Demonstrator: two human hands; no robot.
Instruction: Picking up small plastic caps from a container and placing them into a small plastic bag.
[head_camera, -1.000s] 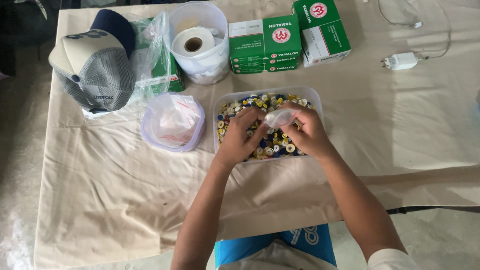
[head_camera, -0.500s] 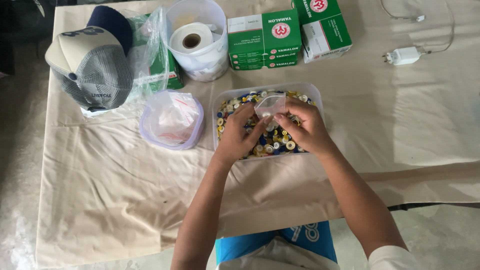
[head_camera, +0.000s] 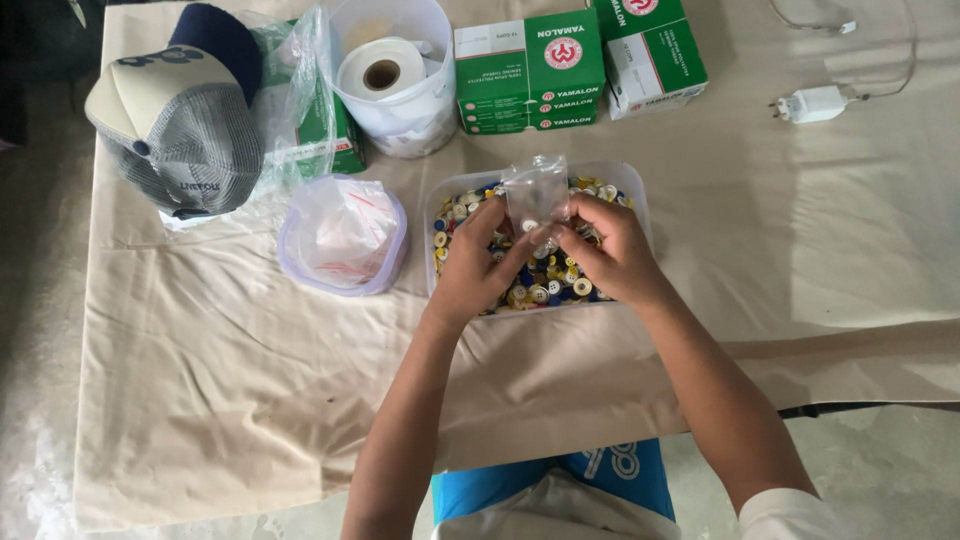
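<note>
A clear rectangular tub (head_camera: 637, 203) full of yellow, white and blue buttons (head_camera: 545, 285) sits on the cloth-covered table. Both hands hover over it. My left hand (head_camera: 480, 270) and my right hand (head_camera: 610, 250) pinch the lower edges of a small clear plastic bag (head_camera: 536, 192), held upright between them above the buttons. What is inside the bag is too small to tell.
A round lidded container (head_camera: 341, 236) with plastic bags stands left of the tub. A cap (head_camera: 180, 115), a white bucket (head_camera: 425, 100) holding a paper roll, green boxes (head_camera: 530, 70) and a white charger (head_camera: 815, 103) line the far side.
The small bag has been lifted and straightened upright between both hands. The camera has shifted slightly.
</note>
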